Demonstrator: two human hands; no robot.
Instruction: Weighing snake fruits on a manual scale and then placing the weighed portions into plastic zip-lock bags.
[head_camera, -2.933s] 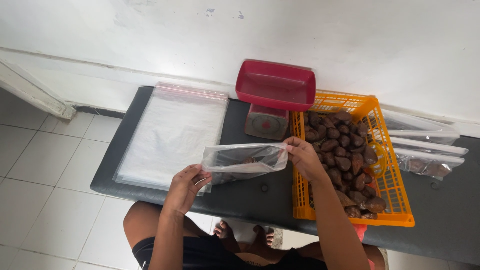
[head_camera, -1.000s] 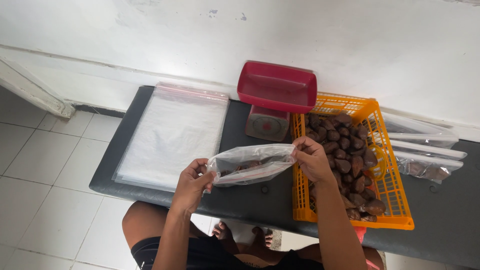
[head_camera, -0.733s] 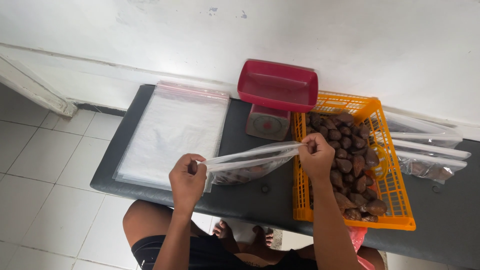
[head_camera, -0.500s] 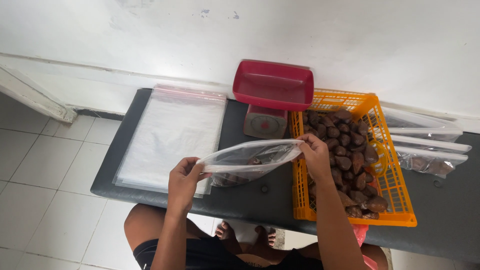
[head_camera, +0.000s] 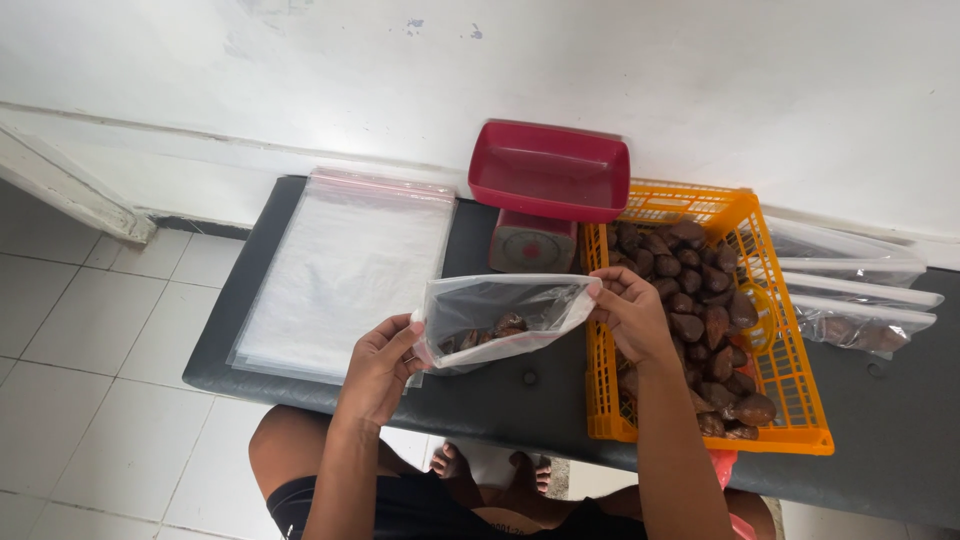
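bag mouth now pulled open again: left hand (head_camera: 385, 355) and right hand (head_camera: 628, 308) fingers clamped on clear bag (head_camera: 497, 318), few brown fruits (head_camera: 490, 332) inside.

Clear plastic bag (head_camera: 500, 320) held mid-table, empty bag stack (head_camera: 350, 270) left, filled bags (head_camera: 860, 300) right

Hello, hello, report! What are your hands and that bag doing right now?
Left hand and right hand: grip on each end of clear bag. Bag open, few brown fruits inside. Orange basket close right, nothing blocking.
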